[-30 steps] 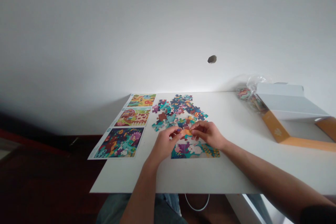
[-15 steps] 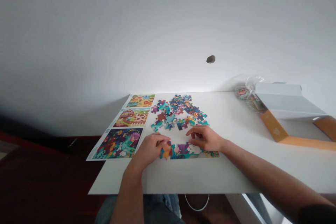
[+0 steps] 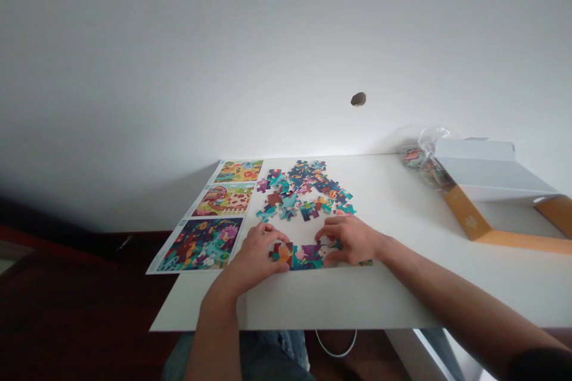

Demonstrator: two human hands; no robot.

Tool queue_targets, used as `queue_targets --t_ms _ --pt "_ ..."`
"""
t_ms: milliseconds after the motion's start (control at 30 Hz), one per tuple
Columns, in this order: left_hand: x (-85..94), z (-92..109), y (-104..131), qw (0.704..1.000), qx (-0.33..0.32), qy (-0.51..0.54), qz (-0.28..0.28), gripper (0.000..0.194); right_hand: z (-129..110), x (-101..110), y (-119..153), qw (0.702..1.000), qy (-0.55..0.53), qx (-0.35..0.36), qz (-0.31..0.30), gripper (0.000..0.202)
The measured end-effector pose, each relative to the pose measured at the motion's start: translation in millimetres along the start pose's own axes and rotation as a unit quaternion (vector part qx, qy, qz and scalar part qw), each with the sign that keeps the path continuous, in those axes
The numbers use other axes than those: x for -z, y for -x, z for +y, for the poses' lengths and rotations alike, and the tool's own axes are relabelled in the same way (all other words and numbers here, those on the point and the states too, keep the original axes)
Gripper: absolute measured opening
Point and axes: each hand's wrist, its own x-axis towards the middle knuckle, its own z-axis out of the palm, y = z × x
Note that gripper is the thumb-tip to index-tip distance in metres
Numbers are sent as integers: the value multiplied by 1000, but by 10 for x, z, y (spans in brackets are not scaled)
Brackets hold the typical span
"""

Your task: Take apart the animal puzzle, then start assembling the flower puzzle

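Puzzle strip (image 3: pixel 306 257): thin flat card, printed purple, teal & pink; straight near edge, knobbed far edge; lies on the table (image 3: pixel 402 300), btwn hands & partly under R one.
End piece (image 3: pixel 283 253): orange & brown card w/ knobs, at strip's L end; can't tell if locked in.
L hand (image 3: pixel 257 253): at strip's L end, fingers & thumb curled round end piece, pinching it.
R hand (image 3: pixel 353 240): over strip's R half, fingers & thumb bent; can't tell if gripping or just resting.
Hidden: most of strip's R half, under R hand; only the corner shows.
Loose pcs (image 3: pixel 308 181): knobbed card, messy heap beyond strip; overlapped, single shapes hard to make out.
Picture sheet (image 3: pixel 223 199): smooth paper, 3 prints, L of strip, overhanging table edge.
Box (image 3: pixel 527 242): open, orange card outside, pale inside, well R of strip; cut off at frame edge.
Bag (image 3: pixel 429 161): crinkly clear plastic, far R of strip, near box; contents unclear.
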Motion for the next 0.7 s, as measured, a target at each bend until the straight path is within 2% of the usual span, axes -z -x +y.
queue_targets --t_ms 233,700 --pt "54 25 48 1000 6 -23 -6 39 4 18 -1 1000 -6 -9 -7 45" --pt "11 64 36 1000 -8 -5 -8 36 -12 40 3 1000 -4 -14 -12 46"
